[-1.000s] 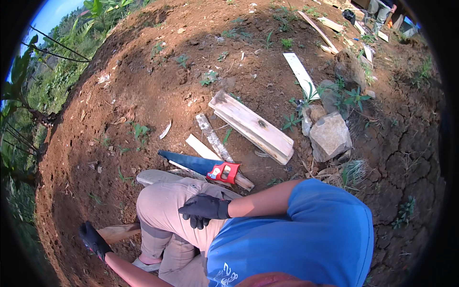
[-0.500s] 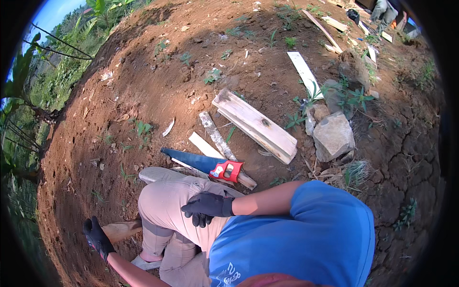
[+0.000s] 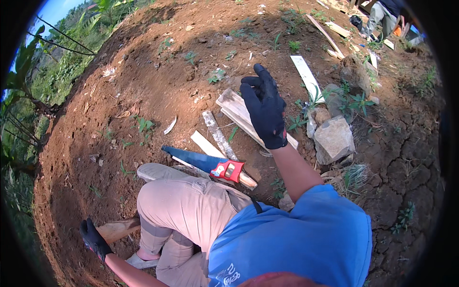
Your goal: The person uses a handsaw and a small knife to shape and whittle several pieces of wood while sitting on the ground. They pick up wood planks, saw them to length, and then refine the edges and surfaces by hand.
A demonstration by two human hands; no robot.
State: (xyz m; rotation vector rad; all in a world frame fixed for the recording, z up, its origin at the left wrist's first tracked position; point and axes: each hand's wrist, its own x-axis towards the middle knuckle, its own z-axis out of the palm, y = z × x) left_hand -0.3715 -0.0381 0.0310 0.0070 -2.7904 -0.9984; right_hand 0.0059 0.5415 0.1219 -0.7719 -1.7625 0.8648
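My right hand (image 3: 265,107), in a black glove, is raised in front of the grooved wooden board (image 3: 234,107) and hides part of it. Its fingers are partly bent and apart, with nothing in them. Far to the left, my gloved left hand (image 3: 95,239) is beside the end of a wooden piece (image 3: 117,230) lying by my leg. Its visible fingers are stretched out; whether it touches the wood I cannot tell. A hand saw (image 3: 191,159) with a blue blade and red handle lies before my knee, across a bark-covered stick (image 3: 219,136) and a pale wood strip (image 3: 205,143).
Rocks (image 3: 334,138) stand to the right of the grooved board, with a white plank (image 3: 307,76) beyond them. More planks (image 3: 325,36) are scattered at the far right, near another person (image 3: 380,19). Brown soil slopes toward greenery (image 3: 57,76) at the left.
My right hand has lifted from my thigh and moved up and to the right, over the grooved board. My left hand has shifted only slightly. The saw stays in place.
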